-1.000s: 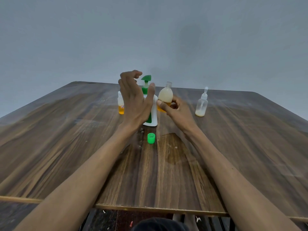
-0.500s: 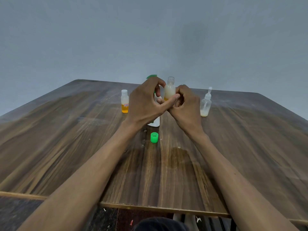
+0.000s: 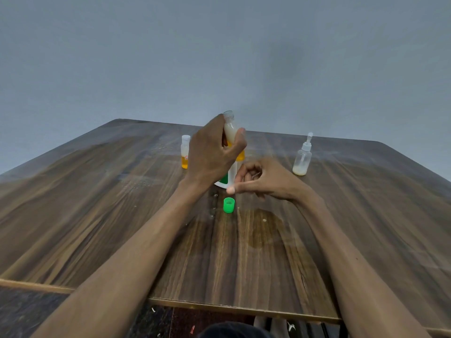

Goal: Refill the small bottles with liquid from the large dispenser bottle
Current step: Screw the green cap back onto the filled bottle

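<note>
Left hand [image 3: 212, 152] is up at the centre of the frame, fingers and thumb curled round a small uncapped bottle [image 3: 230, 129], holding it upright in the air with its open neck at the top; milky liquid fills the upper part and an orange band shows lower down between the fingers. Just below and behind that hand, the large dispenser bottle [image 3: 230, 176] stands on the wooden worktop [image 3: 97, 203], white with a green patch, mostly hidden by the hand. Right hand [image 3: 263, 181] hovers lower, right of centre, fingers curled in loosely and holding nothing, thumb stretched out to the left just above a green cap [image 3: 229, 205] that sits alone on the worktop. Over on the left of the hands, a little bottle with orange liquid [image 3: 185, 152] stands capped. Well apart on the right, a clear dropper bottle [image 3: 302, 158] stands with a pale layer at its bottom.
</note>
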